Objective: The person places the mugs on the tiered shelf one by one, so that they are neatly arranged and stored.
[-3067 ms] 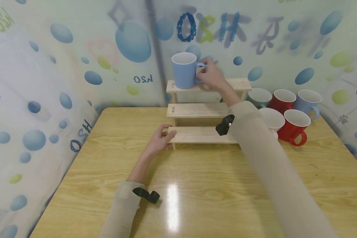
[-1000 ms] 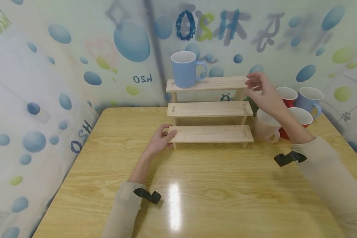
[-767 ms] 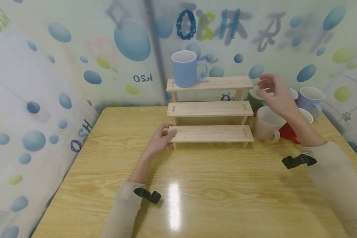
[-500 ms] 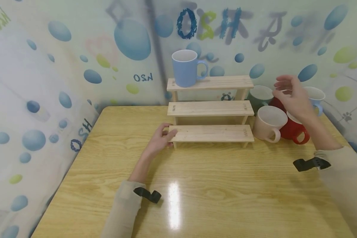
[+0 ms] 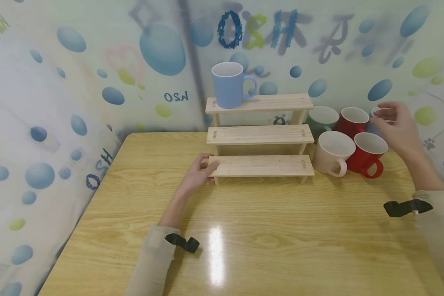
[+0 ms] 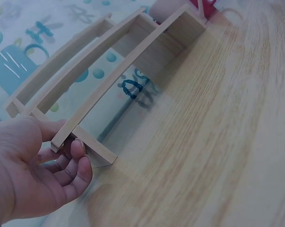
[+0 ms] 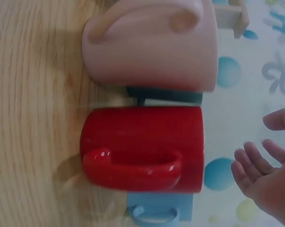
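My left hand (image 5: 197,174) grips the left end of the bottom step of a three-tier wooden shelf (image 5: 260,166); in the left wrist view the thumb lies over the board and the fingers curl beneath. A light blue mug (image 5: 227,87) stands upright at the left of the top step, handle to the right. My right hand (image 5: 399,127) holds nothing, fingers loosely bent, above the cluster of mugs at the right. It partly hides a second blue mug (image 5: 376,126) at the back. In the right wrist view, a red mug (image 7: 144,142) is in front of the hand.
Beside the shelf's right end stand a pink mug (image 5: 332,154) and a green mug (image 5: 321,119), with a dark red mug (image 5: 349,123) behind the front red one. The wooden table (image 5: 244,230) meets a patterned backdrop (image 5: 163,45) at the back and sides.
My right hand has let go of the blue mug's handle on the top step and moved right, past the shelf's end, over the far-right mugs. The left hand keeps its hold on the shelf.
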Demonstrator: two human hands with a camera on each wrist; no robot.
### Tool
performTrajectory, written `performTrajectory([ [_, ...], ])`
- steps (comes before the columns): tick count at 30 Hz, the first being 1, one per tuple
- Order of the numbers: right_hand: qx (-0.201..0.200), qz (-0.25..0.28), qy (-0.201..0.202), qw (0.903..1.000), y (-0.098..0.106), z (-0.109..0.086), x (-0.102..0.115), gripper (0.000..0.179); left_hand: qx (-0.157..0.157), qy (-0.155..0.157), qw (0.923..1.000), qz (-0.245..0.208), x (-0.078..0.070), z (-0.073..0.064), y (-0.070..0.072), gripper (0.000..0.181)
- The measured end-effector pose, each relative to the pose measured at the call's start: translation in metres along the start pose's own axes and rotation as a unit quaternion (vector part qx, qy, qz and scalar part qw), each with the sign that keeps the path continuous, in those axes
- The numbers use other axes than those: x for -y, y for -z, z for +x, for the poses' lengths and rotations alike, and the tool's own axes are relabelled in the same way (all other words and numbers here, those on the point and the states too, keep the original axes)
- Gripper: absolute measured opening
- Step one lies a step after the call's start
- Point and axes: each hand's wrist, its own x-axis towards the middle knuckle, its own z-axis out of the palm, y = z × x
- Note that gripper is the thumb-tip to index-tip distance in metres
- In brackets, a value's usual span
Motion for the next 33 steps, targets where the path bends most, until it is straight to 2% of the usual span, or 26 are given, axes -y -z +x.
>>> performTrajectory([
  [8,-0.019,-0.023,-0.057,0.9980,0.016,-0.003,-0.032,0.025,-0.005,0.004,1.0000,0.003,0.000,-0.001,0.000,0.049],
  [12,-0.022,-0.055,-0.091,0.9941,0.019,-0.006,-0.043,0.036,-0.004,0.003,1.0000,0.004,0.000,-0.001,0.001,0.050],
  [19,-0.042,-0.084,-0.123,0.9880,0.022,-0.009,-0.058,0.049,-0.003,0.003,1.0000,0.005,0.000,-0.001,0.002,0.050],
  [22,-0.039,-0.095,-0.142,0.9845,0.024,-0.008,-0.063,0.050,-0.004,0.005,1.0000,0.007,0.000,-0.001,0.002,0.051],
  [24,-0.037,-0.093,-0.153,0.9831,0.025,-0.007,-0.068,0.043,-0.003,0.007,0.9999,0.008,-0.001,-0.001,0.002,0.051],
  [26,-0.032,-0.084,-0.161,0.9828,0.025,-0.005,-0.072,0.045,-0.004,0.007,0.9999,0.007,-0.002,-0.002,0.002,0.051],
  [31,-0.014,-0.072,-0.166,0.9833,0.026,-0.001,-0.081,0.066,-0.004,0.006,1.0000,0.005,-0.004,-0.004,0.002,0.051],
  [33,-0.006,-0.069,-0.167,0.9835,0.026,0.000,-0.083,0.068,-0.003,0.005,1.0000,0.004,-0.005,-0.005,0.002,0.051],
])
